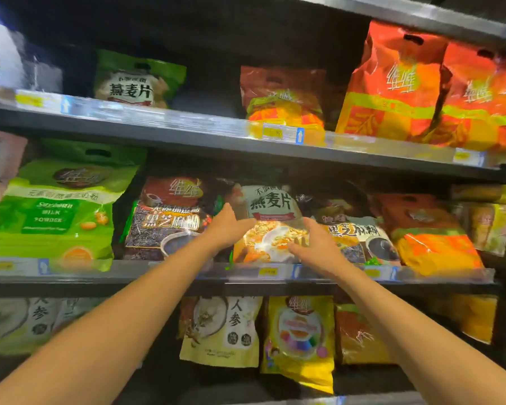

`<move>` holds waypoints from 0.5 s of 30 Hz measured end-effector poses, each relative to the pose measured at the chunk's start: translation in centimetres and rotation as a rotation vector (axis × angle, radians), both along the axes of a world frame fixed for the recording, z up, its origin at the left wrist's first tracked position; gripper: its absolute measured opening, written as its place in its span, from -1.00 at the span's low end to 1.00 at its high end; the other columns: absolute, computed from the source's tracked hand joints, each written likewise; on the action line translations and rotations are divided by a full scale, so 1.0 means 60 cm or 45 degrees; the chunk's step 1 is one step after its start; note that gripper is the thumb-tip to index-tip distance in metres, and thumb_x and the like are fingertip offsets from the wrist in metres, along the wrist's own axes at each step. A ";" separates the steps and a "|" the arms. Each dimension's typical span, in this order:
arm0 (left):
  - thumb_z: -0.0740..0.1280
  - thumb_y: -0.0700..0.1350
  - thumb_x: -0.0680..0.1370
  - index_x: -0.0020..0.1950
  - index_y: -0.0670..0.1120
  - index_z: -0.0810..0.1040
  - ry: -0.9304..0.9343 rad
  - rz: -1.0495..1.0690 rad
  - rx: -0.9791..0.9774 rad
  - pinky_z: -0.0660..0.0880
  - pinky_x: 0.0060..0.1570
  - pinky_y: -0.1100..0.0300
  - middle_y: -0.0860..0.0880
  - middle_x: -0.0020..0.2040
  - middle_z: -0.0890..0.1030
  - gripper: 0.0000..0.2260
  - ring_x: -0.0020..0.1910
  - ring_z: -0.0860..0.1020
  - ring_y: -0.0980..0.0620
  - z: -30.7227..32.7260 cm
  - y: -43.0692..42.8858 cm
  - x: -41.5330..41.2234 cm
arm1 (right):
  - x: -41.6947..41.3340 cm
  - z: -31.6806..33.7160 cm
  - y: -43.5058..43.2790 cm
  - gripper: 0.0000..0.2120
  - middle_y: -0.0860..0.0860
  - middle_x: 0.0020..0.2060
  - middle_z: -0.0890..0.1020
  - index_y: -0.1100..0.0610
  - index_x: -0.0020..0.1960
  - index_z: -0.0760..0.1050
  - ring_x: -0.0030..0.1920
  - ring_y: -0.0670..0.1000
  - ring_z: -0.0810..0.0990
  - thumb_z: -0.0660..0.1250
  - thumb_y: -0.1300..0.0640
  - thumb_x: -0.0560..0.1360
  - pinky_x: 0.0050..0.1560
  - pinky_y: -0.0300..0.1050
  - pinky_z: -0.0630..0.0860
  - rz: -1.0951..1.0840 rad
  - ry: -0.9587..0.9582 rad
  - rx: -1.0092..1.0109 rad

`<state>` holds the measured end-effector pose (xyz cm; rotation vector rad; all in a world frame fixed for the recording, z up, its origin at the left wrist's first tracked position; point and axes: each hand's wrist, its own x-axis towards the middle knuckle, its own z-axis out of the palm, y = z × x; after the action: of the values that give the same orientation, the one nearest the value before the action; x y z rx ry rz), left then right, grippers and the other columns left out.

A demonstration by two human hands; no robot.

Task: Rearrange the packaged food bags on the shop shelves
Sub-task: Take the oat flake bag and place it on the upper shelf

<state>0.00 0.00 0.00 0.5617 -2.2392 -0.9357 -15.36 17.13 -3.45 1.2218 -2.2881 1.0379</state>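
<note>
An oat flakes bag point(270, 206), green at the top with a cereal picture below, stands on the middle shelf point(164, 274) between two dark sesame paste bags point(164, 220) point(360, 238). My left hand point(227, 226) holds the oat bag's left edge, with the thumb across its front. Over the bag's lower right front lies my right hand point(319, 244), fingers fairly straight and thumb pointing up. A second oat flakes bag point(135, 80) stands alone on the upper shelf point(164, 118).
A green milk powder bag point(56, 211) fills the middle shelf's left, and orange bags point(433, 238) its right. The upper shelf holds large orange bags point(398, 83) at the right. The lower shelf carries yellow bags point(301, 340) and pale ginseng bags point(219, 331). Price-tag strips run along the shelf edges.
</note>
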 end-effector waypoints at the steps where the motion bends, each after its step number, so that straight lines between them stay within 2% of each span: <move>1: 0.36 0.12 0.62 0.65 -0.22 0.02 0.002 0.016 0.044 0.31 0.40 0.05 -0.14 0.65 0.17 -0.19 0.59 0.23 -0.15 0.001 0.006 -0.012 | -0.011 0.001 -0.002 -0.17 0.05 0.44 0.48 0.09 0.56 0.28 0.42 0.11 0.47 0.43 -0.20 0.39 0.32 0.03 0.47 0.041 -0.031 -0.032; 3: 0.40 0.10 0.60 0.63 -0.26 0.06 -0.021 0.044 0.155 0.34 0.27 0.09 -0.17 0.63 0.21 -0.19 0.56 0.26 -0.16 -0.002 0.004 -0.036 | -0.027 0.004 0.000 -0.25 0.03 0.42 0.49 0.09 0.56 0.28 0.34 0.04 0.49 0.49 -0.06 0.47 0.20 -0.09 0.43 0.077 -0.098 -0.037; 4: 0.43 0.10 0.59 0.63 -0.26 0.03 -0.035 0.040 0.206 0.34 0.27 0.08 -0.17 0.63 0.19 -0.16 0.56 0.25 -0.16 -0.004 -0.001 -0.049 | -0.035 0.004 0.001 -0.27 0.02 0.42 0.49 0.09 0.56 0.27 0.31 0.01 0.49 0.49 -0.01 0.49 0.17 -0.13 0.40 0.087 -0.113 -0.018; 8: 0.53 0.14 0.49 0.66 -0.20 -0.16 -0.131 0.071 0.338 0.30 0.44 -0.03 -0.15 0.68 0.05 0.07 0.61 0.17 -0.18 -0.022 -0.015 -0.076 | -0.059 0.001 -0.011 -0.25 0.06 0.48 0.45 0.13 0.60 0.20 0.36 0.04 0.47 0.46 0.06 0.53 0.18 -0.19 0.34 0.122 -0.078 0.021; 10: 0.55 0.16 0.46 0.67 -0.17 -0.20 -0.166 0.103 0.340 0.29 0.45 -0.05 -0.16 0.68 0.04 0.12 0.61 0.17 -0.19 -0.028 -0.015 -0.083 | -0.065 0.002 -0.017 -0.26 0.03 0.49 0.45 0.11 0.59 0.21 0.41 0.07 0.46 0.46 0.02 0.52 0.24 -0.14 0.42 0.123 -0.072 0.035; 12: 0.56 0.17 0.44 0.67 -0.14 -0.19 -0.173 0.118 0.367 0.31 0.45 -0.08 -0.15 0.68 0.05 0.14 0.60 0.18 -0.22 -0.031 -0.019 -0.094 | -0.071 0.000 -0.021 -0.22 0.02 0.50 0.44 0.08 0.60 0.20 0.43 0.07 0.47 0.45 -0.06 0.49 0.33 0.01 0.51 0.130 -0.058 0.018; 15: 0.61 0.16 0.38 0.67 -0.13 -0.10 -0.123 0.100 0.490 0.42 0.41 -0.06 -0.17 0.64 0.16 0.14 0.53 0.31 -0.22 -0.034 -0.025 -0.103 | -0.075 -0.004 -0.021 -0.17 0.05 0.52 0.41 0.08 0.63 0.15 0.46 0.11 0.44 0.44 -0.07 0.48 0.40 0.15 0.48 0.132 -0.048 0.021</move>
<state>-6.18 -1.51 -2.02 0.8753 -2.1110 -1.3344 -19.85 15.86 -3.71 1.3511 -2.2870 1.0892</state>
